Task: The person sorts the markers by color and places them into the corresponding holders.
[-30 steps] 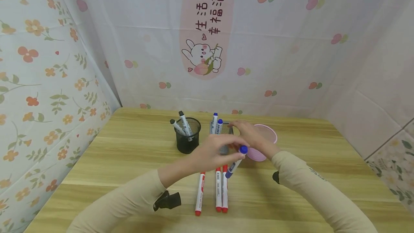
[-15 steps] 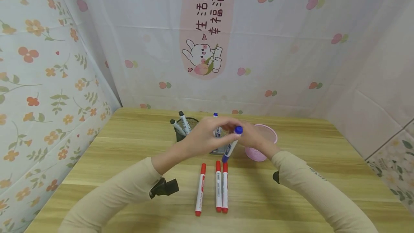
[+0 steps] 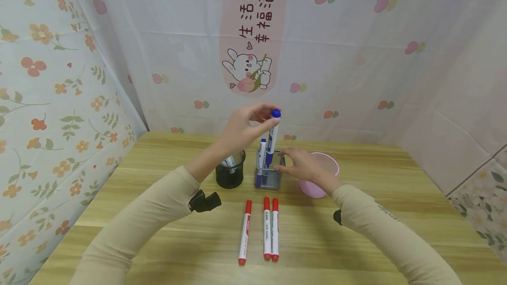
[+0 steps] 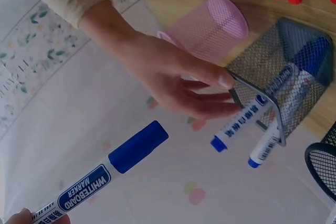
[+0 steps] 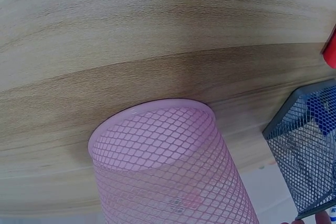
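Note:
My left hand (image 3: 247, 129) pinches a blue-capped whiteboard marker (image 3: 272, 137) near its upper end. The marker hangs almost upright, its lower end at the opening of a square grey mesh pen holder (image 3: 273, 182). Inside that holder stand two other blue markers (image 4: 256, 109), clearest in the left wrist view. My right hand (image 3: 303, 166) grips the holder's rim from the right, thumb and fingers at the edge. The right wrist view shows mostly the pink mesh cup (image 5: 173, 182), with only fingertips of the hand at the bottom edge.
A round black mesh cup (image 3: 229, 178) stands left of the grey holder, its markers partly hidden by my left arm. The pink cup is right of the holder, beside my right wrist. Three red markers (image 3: 244, 236) lie on the wooden table (image 3: 178, 241) in front.
My left hand has risen and moved away from me, carrying the blue marker from in front of the grey holder to above it. My right hand stays at the holder's rim.

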`<act>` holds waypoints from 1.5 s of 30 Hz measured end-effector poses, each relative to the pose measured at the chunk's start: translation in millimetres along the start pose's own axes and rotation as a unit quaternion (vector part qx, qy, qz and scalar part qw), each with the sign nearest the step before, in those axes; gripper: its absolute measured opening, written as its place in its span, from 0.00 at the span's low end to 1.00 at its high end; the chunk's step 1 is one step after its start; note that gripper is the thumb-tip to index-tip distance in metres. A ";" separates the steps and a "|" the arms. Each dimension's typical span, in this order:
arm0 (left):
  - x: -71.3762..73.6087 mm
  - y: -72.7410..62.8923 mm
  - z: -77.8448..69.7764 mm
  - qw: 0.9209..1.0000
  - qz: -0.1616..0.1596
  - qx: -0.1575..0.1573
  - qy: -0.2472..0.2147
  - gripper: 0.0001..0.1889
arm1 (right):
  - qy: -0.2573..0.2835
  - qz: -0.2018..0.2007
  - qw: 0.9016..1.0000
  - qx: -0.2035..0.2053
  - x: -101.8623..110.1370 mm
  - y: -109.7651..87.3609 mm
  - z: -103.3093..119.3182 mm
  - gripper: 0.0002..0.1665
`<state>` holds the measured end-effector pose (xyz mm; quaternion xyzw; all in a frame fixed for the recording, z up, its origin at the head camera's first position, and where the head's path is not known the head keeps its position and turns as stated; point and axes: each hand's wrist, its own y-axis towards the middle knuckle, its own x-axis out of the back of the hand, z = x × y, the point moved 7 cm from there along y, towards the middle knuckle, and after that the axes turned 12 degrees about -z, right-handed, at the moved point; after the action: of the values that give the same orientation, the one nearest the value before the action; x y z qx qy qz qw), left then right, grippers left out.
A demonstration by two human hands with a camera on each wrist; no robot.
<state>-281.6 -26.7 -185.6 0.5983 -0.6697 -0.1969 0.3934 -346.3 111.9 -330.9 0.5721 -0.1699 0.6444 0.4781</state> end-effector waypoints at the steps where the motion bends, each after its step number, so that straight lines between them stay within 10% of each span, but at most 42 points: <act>1: 0.6 2.0 2.8 1.000 -0.004 0.003 0.001 0.13 | -0.001 0.000 1.000 -0.001 0.0 -0.2 0.2 0.31; 22: -13.9 0.1 70.8 0.997 -0.011 0.067 0.047 0.11 | -0.006 -0.007 1.000 0.000 -0.2 -1.2 1.0 0.31; 45: -41.6 -47.7 119.6 0.985 0.037 0.150 0.075 0.12 | -0.002 -0.010 1.000 0.006 0.5 -0.8 1.5 0.29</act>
<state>-343.1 -21.5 -306.0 0.6384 -0.6821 -0.0343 0.3550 -344.7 111.4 -330.3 0.5781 -0.1617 0.6394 0.4805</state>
